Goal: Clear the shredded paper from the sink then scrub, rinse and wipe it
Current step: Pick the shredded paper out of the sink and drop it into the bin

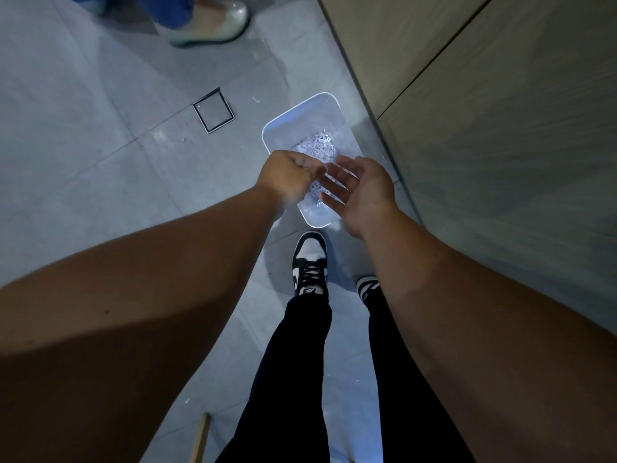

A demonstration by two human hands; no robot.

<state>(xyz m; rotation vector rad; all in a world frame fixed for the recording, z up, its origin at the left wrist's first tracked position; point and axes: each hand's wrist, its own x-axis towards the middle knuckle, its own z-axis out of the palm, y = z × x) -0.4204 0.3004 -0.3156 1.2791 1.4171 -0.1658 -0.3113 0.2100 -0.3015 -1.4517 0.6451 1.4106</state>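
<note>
Head view, looking straight down. Sink not in frame, so its state can't be judged.

Shredded paper (317, 145) lies in a heap in a white plastic tub (314, 111) that sits on the tiled floor (100, 162), close to the floor's right edge where it meets the wood cabinet front (434, 61). Both hands are over the tub's near half.

Left hand (290, 175): grip curled in, knuckles up, fingertips at the right hand's fingertips. Too blurred to tell if it pinches shreds.
Right hand (360, 192): grip spread, palm up, holds nothing visible.

Progress, my read: paper-clearing step, dumping phase; looks like shreds are being brushed off the fingers into the tub. At least some paper is out of the sink. Scrub, rinse and wipe probably all still to do.

Edges/room:
- A few stray scraps (256, 100) on the floor just off the tub's far-left rim, prob need pickup.
- Own sneaker (310, 262) just beside the tub's near end, so a kick risk when turning.
- Floor drain (213, 110) left of the tub, apart from it.
- Another person's shoe (210, 25) at the far edge; wooden stick (200, 439) at the near edge.
- Right side is walled by the cabinet; open floor is to the left.
</note>
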